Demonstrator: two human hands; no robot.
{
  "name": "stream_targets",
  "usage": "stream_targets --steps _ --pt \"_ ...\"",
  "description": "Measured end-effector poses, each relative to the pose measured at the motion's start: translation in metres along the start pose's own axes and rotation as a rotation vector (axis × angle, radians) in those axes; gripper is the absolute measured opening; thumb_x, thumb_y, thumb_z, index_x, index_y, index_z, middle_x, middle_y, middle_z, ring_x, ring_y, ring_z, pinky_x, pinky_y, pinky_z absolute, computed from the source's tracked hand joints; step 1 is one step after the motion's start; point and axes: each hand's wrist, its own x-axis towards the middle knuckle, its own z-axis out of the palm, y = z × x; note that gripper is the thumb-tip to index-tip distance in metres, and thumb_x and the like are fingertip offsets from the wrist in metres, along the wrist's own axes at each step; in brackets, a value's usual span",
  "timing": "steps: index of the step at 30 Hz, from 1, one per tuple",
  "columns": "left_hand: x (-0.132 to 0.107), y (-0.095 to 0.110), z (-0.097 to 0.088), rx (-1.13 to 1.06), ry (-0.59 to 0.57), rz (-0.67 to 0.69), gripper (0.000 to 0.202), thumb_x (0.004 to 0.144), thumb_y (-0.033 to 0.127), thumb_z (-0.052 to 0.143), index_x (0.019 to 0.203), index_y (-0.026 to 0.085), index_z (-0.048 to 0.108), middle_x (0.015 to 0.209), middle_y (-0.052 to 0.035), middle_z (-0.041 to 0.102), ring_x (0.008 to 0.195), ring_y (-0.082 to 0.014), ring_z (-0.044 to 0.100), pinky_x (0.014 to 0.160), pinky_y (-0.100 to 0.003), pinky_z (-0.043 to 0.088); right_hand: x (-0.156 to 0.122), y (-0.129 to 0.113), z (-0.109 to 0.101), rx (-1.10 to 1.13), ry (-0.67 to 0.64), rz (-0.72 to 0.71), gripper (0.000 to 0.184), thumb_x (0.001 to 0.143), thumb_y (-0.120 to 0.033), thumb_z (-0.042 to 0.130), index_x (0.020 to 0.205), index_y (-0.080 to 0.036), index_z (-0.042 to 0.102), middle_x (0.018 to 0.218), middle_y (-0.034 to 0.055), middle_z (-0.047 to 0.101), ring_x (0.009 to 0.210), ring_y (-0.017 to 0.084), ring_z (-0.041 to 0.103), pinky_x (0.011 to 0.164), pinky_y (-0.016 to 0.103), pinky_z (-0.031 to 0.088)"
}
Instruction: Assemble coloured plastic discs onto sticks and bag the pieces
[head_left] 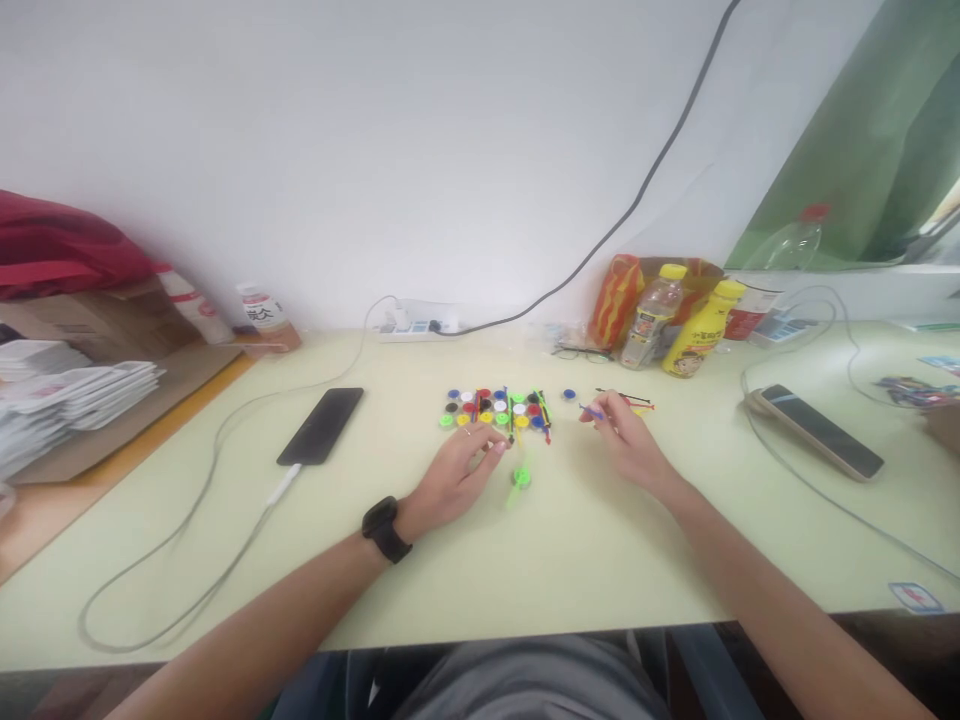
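Observation:
A cluster of small coloured round discs joined by thin coloured rods (496, 408) lies on the pale table (525, 560). My left hand (453, 474), with a black watch on its wrist, rests just below the cluster, its fingers curled and their tips touching the cluster's lower edge. A green disc on a green rod (519, 479) lies beside that hand. My right hand (627, 438) is pinched on a thin blue rod (592, 410). A single blue disc (569, 394) and several loose rods (634, 402) lie close to it.
A black phone (321, 425) on a white cable lies at the left. A second phone (819, 430) lies at the right. Bottles (694, 330) and a snack bag stand at the back by a power strip (420, 322). Stacked papers (67, 395) sit far left.

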Motion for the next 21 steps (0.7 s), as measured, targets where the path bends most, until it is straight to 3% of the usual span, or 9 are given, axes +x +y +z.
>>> stream_targets --steps 4,7,13,17,21 --pt "0.0 0.0 0.0 0.008 -0.007 0.009 0.032 0.11 0.041 0.04 0.101 0.022 0.064 0.101 -0.0065 0.068 0.099 -0.0238 0.061 0.093 -0.041 0.048 0.002 0.002 -0.003 0.088 0.027 0.075 0.041 0.103 -0.061 0.039 0.09 -0.024 0.05 0.09 0.0034 0.06 0.085 0.021 0.054 0.078 0.033 0.044" --pt "0.0 0.0 0.0 0.002 -0.006 0.013 0.03 0.11 0.04 0.041 0.101 0.022 0.063 0.103 -0.006 0.068 0.099 -0.0233 0.061 0.094 -0.04 0.047 0.005 0.002 -0.004 0.307 0.035 0.214 0.043 0.097 -0.065 0.048 0.086 -0.024 0.05 0.085 0.002 0.055 0.074 0.018 0.048 0.068 0.031 0.042" --pt "0.0 -0.001 0.0 0.0 -0.009 0.023 0.027 0.11 0.037 0.043 0.1 0.022 0.063 0.102 -0.005 0.068 0.099 -0.0222 0.061 0.094 -0.038 0.047 0.009 0.0 -0.01 0.773 -0.074 0.302 0.039 0.089 -0.051 0.066 0.075 -0.024 0.041 0.069 -0.0032 0.039 0.06 0.014 0.035 0.054 0.029 0.03" --pt "0.0 -0.001 0.0 0.005 -0.01 0.026 0.026 0.11 0.036 0.044 0.098 0.022 0.063 0.102 -0.0047 0.069 0.099 -0.0221 0.061 0.094 -0.038 0.046 0.009 -0.005 -0.015 0.846 -0.123 0.33 0.035 0.094 -0.047 0.064 0.076 -0.023 0.044 0.068 -0.0026 0.042 0.06 0.014 0.038 0.053 0.028 0.034" --pt "0.0 -0.001 0.0 0.009 -0.006 0.027 0.027 0.11 0.036 0.044 0.097 0.022 0.063 0.101 -0.0049 0.069 0.098 -0.0223 0.061 0.094 -0.038 0.047 0.007 -0.008 -0.015 0.896 -0.103 0.387 0.029 0.095 -0.04 0.062 0.076 -0.022 0.051 0.08 0.0047 0.061 0.07 0.016 0.055 0.064 0.03 0.05"
